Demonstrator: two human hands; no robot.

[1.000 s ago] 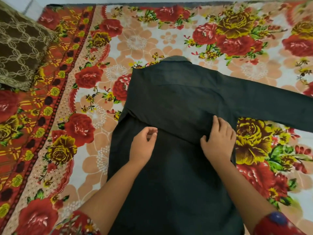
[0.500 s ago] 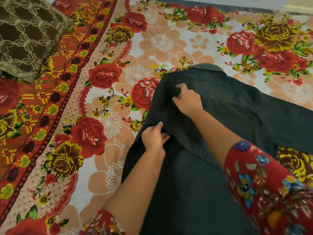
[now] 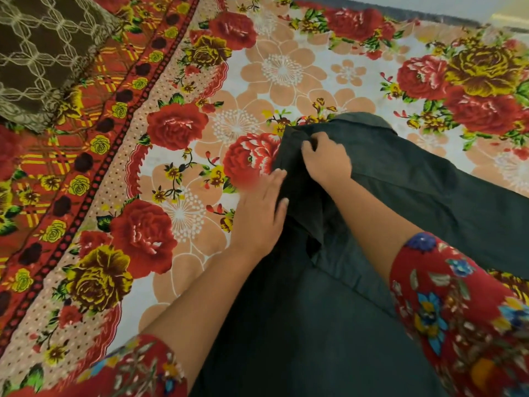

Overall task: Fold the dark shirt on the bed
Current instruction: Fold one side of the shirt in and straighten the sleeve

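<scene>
The dark shirt [image 3: 406,196] lies back-up on the flowered bed sheet [image 3: 200,116], collar at the far end, one sleeve stretched off to the right. Its left sleeve is folded in over the back. My right hand [image 3: 326,159] grips a pinch of cloth at the shirt's left shoulder, fingers curled. My left hand [image 3: 260,213] lies flat, fingers together, along the shirt's left folded edge, half on the sheet and half on the cloth.
A brown patterned pillow [image 3: 43,53] sits at the far left corner of the bed. The bed's far edge [image 3: 400,10] runs along the top right. Red flowered sleeves cover both of my arms.
My right hand crossed from the middle of the shirt to the left shoulder and took hold of the cloth. My left hand moved to the left edge and flattened. My view swung left.
</scene>
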